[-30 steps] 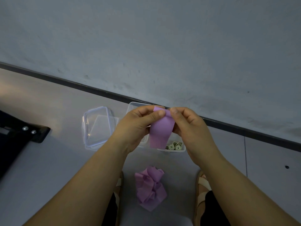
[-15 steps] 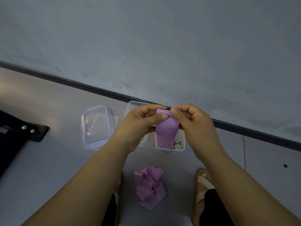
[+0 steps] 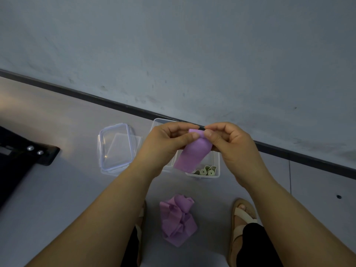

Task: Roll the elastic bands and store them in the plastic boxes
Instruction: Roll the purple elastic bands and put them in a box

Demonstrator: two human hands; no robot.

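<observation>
Floor [image 3: 67,189], pale grey, carries everything here. Taking the clear box with rolls [image 3: 216,166] as the landmark: far to its left sits one black object with two silver screws [image 3: 28,157]. Nearer on the left lie what look like two clear lids [image 3: 115,147], one over the other. Just beside the landmark's left wall stands a second clear box [image 3: 159,123], mostly hidden behind the left hand [image 3: 165,143].

That hand is raised above the boxes with its forearm slanting up from the lower left. Its fingers are curled, and its grip pinches the top edge of one purple elastic band [image 3: 192,157] between thumb and forefinger. The band hangs down in front of the landmark's left half.

The right hand [image 3: 233,145] mirrors it from the lower right. Its grip pinches the same top edge, thumb tips almost meeting.

Inside the landmark, at its near wall, stand green rolled bands [image 3: 207,171]. Three show, one partly covered by the purple strip.

Nearer the person than the landmark lies one loose heap of purple bands [image 3: 177,222], between two sandalled feet [image 3: 242,214].
</observation>
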